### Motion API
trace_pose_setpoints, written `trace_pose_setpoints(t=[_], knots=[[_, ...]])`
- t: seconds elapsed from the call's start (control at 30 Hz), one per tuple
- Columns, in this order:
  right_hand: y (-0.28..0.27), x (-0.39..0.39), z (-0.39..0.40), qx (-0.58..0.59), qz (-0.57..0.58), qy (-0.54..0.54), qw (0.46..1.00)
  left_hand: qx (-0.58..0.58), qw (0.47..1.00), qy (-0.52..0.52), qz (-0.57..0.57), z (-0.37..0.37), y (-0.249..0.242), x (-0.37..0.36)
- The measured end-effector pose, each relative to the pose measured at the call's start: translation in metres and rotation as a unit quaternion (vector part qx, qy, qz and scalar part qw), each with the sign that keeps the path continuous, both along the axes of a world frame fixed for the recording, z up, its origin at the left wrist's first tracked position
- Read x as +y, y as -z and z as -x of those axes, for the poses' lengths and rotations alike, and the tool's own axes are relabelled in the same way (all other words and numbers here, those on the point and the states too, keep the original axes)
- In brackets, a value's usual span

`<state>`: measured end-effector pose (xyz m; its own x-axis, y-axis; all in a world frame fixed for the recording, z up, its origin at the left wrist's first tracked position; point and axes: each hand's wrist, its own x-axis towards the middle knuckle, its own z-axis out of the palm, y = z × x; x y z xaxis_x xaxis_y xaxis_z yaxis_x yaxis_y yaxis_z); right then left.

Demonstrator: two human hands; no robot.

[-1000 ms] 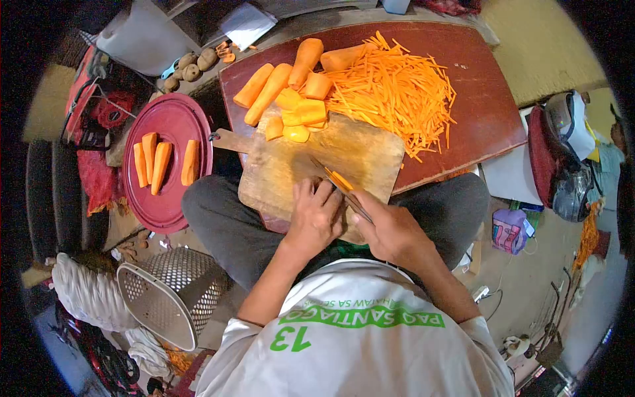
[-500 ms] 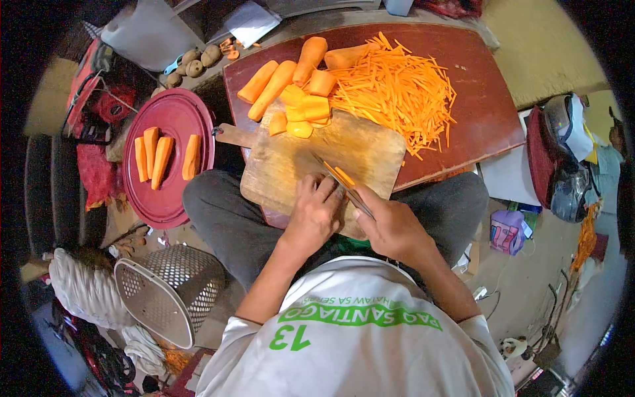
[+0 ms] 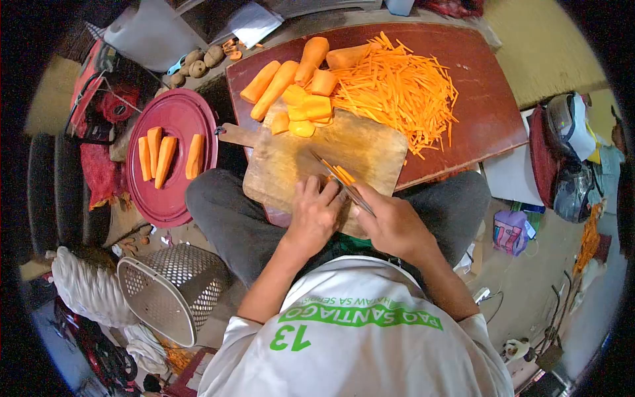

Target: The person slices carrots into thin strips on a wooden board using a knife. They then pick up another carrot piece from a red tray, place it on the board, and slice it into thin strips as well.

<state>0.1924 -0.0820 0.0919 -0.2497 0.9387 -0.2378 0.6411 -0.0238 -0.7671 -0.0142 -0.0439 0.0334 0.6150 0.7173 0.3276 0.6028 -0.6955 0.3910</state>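
My right hand (image 3: 395,223) is wrapped round the handle of a knife (image 3: 336,175), whose blade points up and left over the wooden cutting board (image 3: 370,142). On the blade's right side lie a few cut carrot sticks (image 3: 344,175). My left hand (image 3: 313,213) is closed, fingers curled beside the blade, on a piece of carrot that they mostly hide. Carrot chunks and slices (image 3: 309,108) rest at the board's upper left. Beyond the board, a big heap of carrot strips (image 3: 403,92) spreads next to whole peeled carrots (image 3: 274,89).
A red-brown tabletop (image 3: 489,119) supports the board and carrots. To the left, several carrots (image 3: 165,159) lie on a round red lid (image 3: 155,205). A perforated basket (image 3: 162,291) lies tipped below it. Brown roundish vegetables (image 3: 197,68) sit at the back left.
More carrot sticks show beside the knife blade than before. Both hands stay nearly in place, and the whole view has shifted slightly.
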Motion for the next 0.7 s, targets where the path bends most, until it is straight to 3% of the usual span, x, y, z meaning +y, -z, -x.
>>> trace_pose_setpoints(t=[0.13,0.23,0.43,0.7], knots=[[-0.028,-0.024,-0.015,-0.042,0.001,-0.046,0.998,-0.033,0.999,0.042,0.008,0.002,0.008,0.001],[-0.022,-0.033,-0.016,-0.037,0.03,-0.016,0.999,-0.03,0.998,0.059,0.008,0.005,0.008,0.002],[0.006,0.001,0.003,0.025,-0.045,-0.004,0.999,-0.01,0.997,0.071,0.015,0.004,0.006,0.001],[-0.031,-0.028,-0.015,-0.019,0.063,-0.013,0.998,0.003,0.994,0.111,0.007,0.011,-0.003,0.008]])
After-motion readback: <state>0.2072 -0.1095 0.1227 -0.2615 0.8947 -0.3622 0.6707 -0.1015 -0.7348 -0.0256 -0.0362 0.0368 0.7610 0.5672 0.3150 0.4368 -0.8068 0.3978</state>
